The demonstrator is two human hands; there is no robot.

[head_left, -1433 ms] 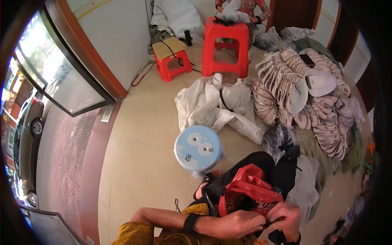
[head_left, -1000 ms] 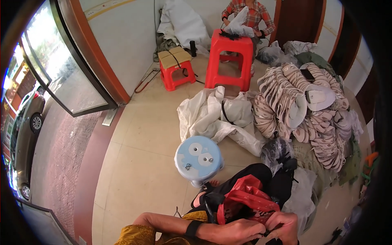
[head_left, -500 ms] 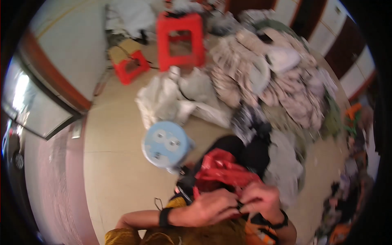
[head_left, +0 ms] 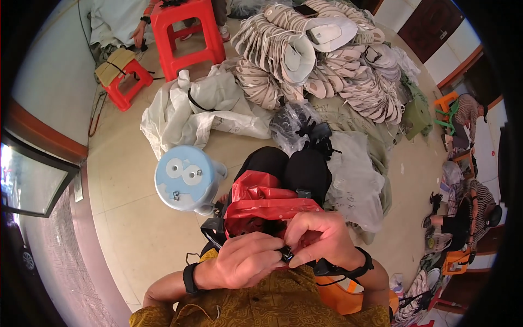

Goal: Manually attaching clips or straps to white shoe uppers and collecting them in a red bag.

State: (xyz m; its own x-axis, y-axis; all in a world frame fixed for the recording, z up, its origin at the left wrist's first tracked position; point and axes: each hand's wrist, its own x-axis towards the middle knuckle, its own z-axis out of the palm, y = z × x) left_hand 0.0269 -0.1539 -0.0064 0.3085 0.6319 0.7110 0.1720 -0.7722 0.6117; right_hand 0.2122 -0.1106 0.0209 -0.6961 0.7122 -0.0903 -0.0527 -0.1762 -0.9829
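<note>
Over my lap, my left hand [head_left: 248, 260] and my right hand [head_left: 321, 240] meet, fingers bent and closed. Both pinch a small black piece [head_left: 286, 253] with a shiny edge; its kind is too small and covered to make out. Just beyond the fingers, a red plastic bag [head_left: 267, 208] lies across my thighs, its dark inside facing me. To the left stands a light blue round stool [head_left: 185, 177] with a cartoon-like top. A few tiny metal pieces [head_left: 175, 196] rest on that seat.
Bundled beige shoe uppers [head_left: 267, 49] are heaped ahead. White sacking [head_left: 218, 122] and clear plastic [head_left: 354, 185] spread on the floor. Red stools [head_left: 188, 41] stand at the far left, near another person's hand [head_left: 139, 35]. People work at far right, one in a striped top [head_left: 479, 204].
The view has shifted, so the stools and heap appear farther left and higher. My hands stay together at the small black piece, with the right fingers now more visibly pinched.
</note>
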